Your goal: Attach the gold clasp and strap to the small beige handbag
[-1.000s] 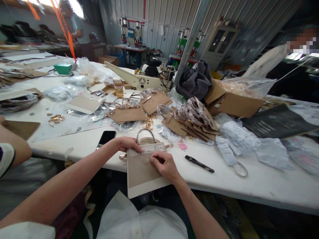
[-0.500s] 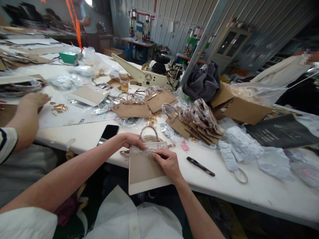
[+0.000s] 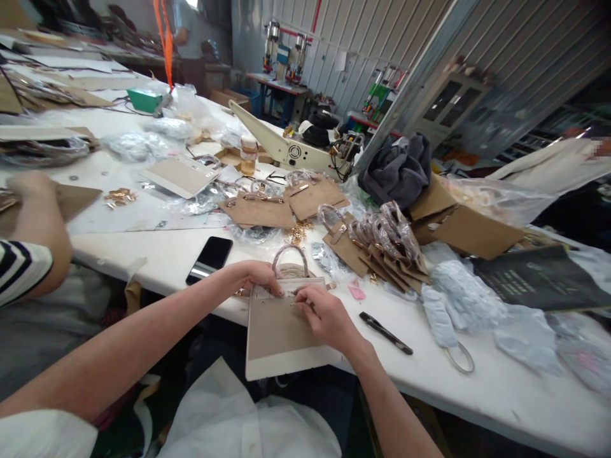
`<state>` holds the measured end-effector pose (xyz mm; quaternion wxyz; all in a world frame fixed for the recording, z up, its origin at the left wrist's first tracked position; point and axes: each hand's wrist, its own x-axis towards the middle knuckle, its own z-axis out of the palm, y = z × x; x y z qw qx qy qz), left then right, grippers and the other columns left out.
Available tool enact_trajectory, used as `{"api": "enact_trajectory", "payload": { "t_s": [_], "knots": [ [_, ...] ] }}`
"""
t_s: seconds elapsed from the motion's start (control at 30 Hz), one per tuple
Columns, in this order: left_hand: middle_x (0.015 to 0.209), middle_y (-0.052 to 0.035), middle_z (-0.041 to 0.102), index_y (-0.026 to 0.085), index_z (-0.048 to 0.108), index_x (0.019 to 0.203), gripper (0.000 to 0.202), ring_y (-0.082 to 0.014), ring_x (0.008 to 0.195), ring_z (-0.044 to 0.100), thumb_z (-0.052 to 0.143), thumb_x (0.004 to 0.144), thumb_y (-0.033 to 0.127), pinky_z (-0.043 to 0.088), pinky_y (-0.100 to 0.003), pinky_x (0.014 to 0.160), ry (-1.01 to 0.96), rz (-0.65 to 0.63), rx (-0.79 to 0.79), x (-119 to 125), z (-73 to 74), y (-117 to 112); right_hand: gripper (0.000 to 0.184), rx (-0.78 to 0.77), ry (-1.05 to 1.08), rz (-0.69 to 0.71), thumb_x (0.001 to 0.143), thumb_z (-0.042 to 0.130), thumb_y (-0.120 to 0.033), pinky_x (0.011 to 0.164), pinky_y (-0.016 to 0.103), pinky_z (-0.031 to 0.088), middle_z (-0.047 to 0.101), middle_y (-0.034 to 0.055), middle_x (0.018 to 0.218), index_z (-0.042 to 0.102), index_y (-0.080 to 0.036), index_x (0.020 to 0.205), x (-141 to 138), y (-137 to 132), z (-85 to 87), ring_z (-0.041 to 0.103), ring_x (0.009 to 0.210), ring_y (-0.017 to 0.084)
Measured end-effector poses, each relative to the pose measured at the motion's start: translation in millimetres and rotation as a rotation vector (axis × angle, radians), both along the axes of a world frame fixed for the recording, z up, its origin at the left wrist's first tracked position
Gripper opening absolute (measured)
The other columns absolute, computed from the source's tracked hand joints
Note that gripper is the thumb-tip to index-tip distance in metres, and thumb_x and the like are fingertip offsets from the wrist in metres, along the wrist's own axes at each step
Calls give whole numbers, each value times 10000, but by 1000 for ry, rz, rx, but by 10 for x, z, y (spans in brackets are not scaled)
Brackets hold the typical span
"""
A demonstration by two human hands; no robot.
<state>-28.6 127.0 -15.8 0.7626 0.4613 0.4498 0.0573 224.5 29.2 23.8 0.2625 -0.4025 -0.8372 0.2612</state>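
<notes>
A beige handbag panel (image 3: 279, 337) with a pale border leans over the table's front edge, partly over my lap. From its top rises a curved handle (image 3: 292, 249) in clear wrapping. My left hand (image 3: 262, 277) grips the panel's upper left edge, thumb on its face. Just below the top strip, my right hand (image 3: 327, 313) has thumb and forefinger pinched together against the panel; whatever is between the fingertips is too small to make out. Behind the panel lies a heap of small gold metal pieces (image 3: 300, 233).
A phone (image 3: 209, 259) lies left of the panel, a black box cutter (image 3: 386, 333) to the right. Brown bag pieces with wrapped handles (image 3: 391, 245) are stacked behind. Beyond stands a cream machine (image 3: 293, 151). At far left, a co-worker's arm (image 3: 41, 229) rests over the table.
The view has shifted slightly. My right hand has lifted its fingers a little along the panel, while my left hand keeps its hold. The co-worker's arm at left has drawn back.
</notes>
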Motion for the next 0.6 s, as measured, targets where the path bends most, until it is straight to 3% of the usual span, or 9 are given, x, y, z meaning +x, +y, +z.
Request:
{"api": "enact_trajectory", "payload": {
  "t_s": [0.17, 0.37, 0.6],
  "knots": [
    [854, -60, 805, 150, 814, 927, 455, -225, 752, 724, 965, 504, 221, 608, -277, 594, -19, 22, -1, 5, 30, -23, 160, 175, -43, 60, 1067, 563, -88, 963, 434, 517, 738, 83, 1184, 633, -232, 1060, -40, -78, -72, 674, 1126, 283],
    [855, -73, 806, 148, 817, 899, 469, -237, 747, 726, 968, 466, 245, 621, -300, 620, -15, 11, 1, -16, 1, -5, 218, 188, -38, 82, 1080, 511, -57, 1035, 440, 530, 733, 80, 1273, 611, -247, 1121, -33, -111, -121, 672, 1220, 276],
    [782, -47, 768, 170, 807, 807, 451, -208, 654, 682, 950, 386, 249, 579, -279, 535, 72, 30, 45, 1, -24, -36, 172, 214, -71, 41, 1073, 485, -105, 769, 367, 548, 715, 70, 994, 562, -242, 1004, -53, -93, -165, 690, 928, 264]
  ]
}}
